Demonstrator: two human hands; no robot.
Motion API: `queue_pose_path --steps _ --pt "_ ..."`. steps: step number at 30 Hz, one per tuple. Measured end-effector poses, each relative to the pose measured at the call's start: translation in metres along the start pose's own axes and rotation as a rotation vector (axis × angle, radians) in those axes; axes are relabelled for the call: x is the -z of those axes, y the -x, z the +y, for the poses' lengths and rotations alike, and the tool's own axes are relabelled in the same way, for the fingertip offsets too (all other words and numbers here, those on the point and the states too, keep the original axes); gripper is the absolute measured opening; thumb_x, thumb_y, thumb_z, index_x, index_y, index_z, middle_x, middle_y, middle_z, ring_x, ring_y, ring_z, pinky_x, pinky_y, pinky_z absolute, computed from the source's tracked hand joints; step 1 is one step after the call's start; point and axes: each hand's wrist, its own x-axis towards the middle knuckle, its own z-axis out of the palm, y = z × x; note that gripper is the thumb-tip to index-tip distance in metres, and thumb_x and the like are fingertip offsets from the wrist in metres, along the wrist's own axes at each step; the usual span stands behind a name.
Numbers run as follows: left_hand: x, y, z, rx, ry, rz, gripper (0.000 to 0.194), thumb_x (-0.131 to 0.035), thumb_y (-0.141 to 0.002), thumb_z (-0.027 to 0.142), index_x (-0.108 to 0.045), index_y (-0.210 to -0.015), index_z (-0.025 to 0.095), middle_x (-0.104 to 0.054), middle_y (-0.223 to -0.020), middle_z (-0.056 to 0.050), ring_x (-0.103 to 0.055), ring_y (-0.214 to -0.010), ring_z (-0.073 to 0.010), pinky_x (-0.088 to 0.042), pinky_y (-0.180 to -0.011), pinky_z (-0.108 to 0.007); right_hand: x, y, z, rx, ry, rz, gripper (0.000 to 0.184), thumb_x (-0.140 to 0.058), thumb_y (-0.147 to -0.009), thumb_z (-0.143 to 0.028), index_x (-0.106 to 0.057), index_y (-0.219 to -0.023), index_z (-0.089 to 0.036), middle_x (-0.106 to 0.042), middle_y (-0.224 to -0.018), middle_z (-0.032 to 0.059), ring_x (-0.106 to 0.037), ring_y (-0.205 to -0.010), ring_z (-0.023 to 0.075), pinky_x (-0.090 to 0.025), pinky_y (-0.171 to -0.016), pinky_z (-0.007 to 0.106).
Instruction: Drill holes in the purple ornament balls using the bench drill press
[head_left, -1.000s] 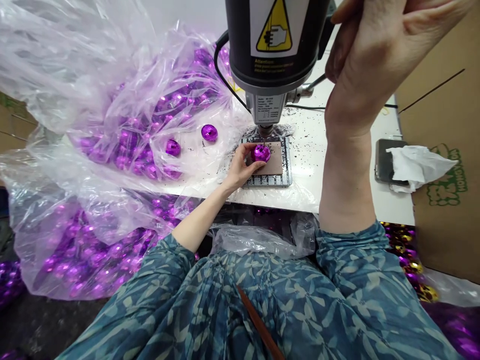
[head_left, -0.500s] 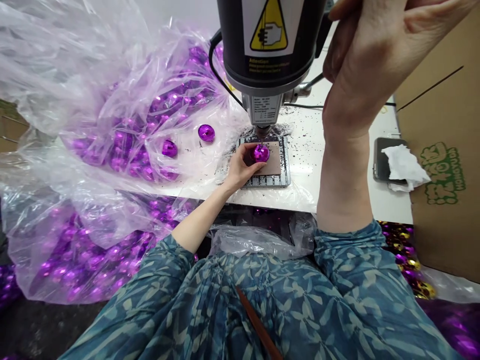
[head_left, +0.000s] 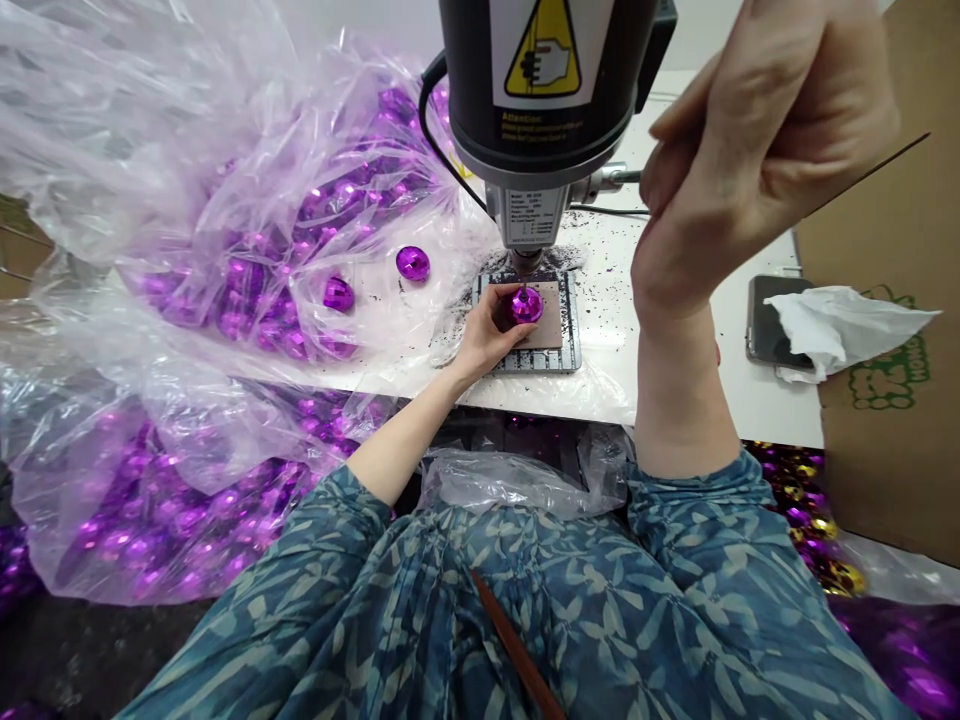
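Purple and shiny, a faceted ball (head_left: 527,306) sits right under the drill (head_left: 544,130), pinched in the left hand (head_left: 487,332); to the drill's right, the right hand (head_left: 757,160) curls round its lever (head_left: 628,177). Two loose balls (head_left: 413,264) lie left of it.

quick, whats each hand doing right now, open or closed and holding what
Left hand: closed, holding a purple ball.
Right hand: closed, seemingly around the metal lever; the grip itself is hidden.
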Motion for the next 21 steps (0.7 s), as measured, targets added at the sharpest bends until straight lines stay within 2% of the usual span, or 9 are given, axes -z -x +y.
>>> queue_pose_path --steps 2,4,8,11,15,21 --pt "0.0 0.0 0.001 -0.015 0.01 0.002 0.064 -0.094 -0.091 0.051 -0.062 -0.14 0.025 -0.078 -0.133 -0.011 -0.08 -0.122 -0.0276 -0.068 -0.107 -0.044 0.005 0.015 0.002 0.058 -0.001 0.021 0.044 -0.061 -0.098 -0.054 -0.081 -0.088 -0.016 -0.041 -0.055 -0.0047 -0.044 -0.051 -0.0099 -0.036 -0.061 0.005" --pt "0.0 0.0 0.001 -0.028 0.015 0.006 0.064 -0.093 -0.092 0.054 -0.061 -0.14 0.026 -0.078 -0.132 -0.011 -0.08 -0.121 -0.0272 -0.068 -0.107 -0.044 0.011 0.029 0.006 0.096 0.001 0.04 0.037 -0.061 -0.102 -0.047 -0.079 -0.086 -0.018 -0.038 -0.055 -0.0048 -0.047 -0.051 -0.0083 -0.035 -0.058 0.007" --pt "-0.001 0.001 -0.003 -0.054 0.02 0.009 0.066 -0.089 -0.094 0.062 -0.06 -0.141 0.026 -0.078 -0.133 -0.011 -0.08 -0.122 -0.0268 -0.067 -0.107 -0.043 0.018 0.05 0.019 0.167 0.024 0.061 0.041 -0.059 -0.105 -0.039 -0.064 -0.071 -0.016 -0.036 -0.05 -0.0046 -0.045 -0.046 -0.0029 -0.035 -0.05 0.014" --pt "-0.003 0.001 -0.007 -0.063 0.033 0.02 0.067 -0.088 -0.094 0.064 -0.06 -0.142 0.026 -0.078 -0.132 -0.012 -0.081 -0.121 -0.0269 -0.068 -0.105 -0.043 0.022 0.058 0.032 0.284 0.087 0.054 0.046 -0.054 -0.107 -0.035 -0.052 -0.064 -0.017 -0.035 -0.048 -0.004 -0.038 -0.044 -0.0002 -0.036 -0.047 0.019" --pt "-0.002 0.002 -0.008 -0.026 0.043 -0.004 0.07 -0.087 -0.093 0.069 -0.059 -0.142 0.028 -0.077 -0.135 -0.012 -0.08 -0.125 -0.0274 -0.067 -0.108 -0.044 0.03 0.066 0.054 0.412 0.109 0.03 0.055 -0.049 -0.109 -0.04 -0.035 -0.061 -0.016 -0.031 -0.046 -0.0028 -0.034 -0.044 0.0012 -0.033 -0.047 0.02" --pt "-0.001 0.002 -0.006 -0.033 0.044 -0.013 0.07 -0.085 -0.093 0.072 -0.058 -0.142 0.029 -0.077 -0.137 -0.011 -0.079 -0.127 -0.0275 -0.067 -0.109 -0.044 0.046 0.083 0.079 0.421 0.064 -0.098 0.057 -0.062 -0.102 -0.06 -0.052 -0.077 -0.01 -0.032 -0.056 -0.0088 -0.034 -0.056 -0.0035 -0.037 -0.06 0.01"
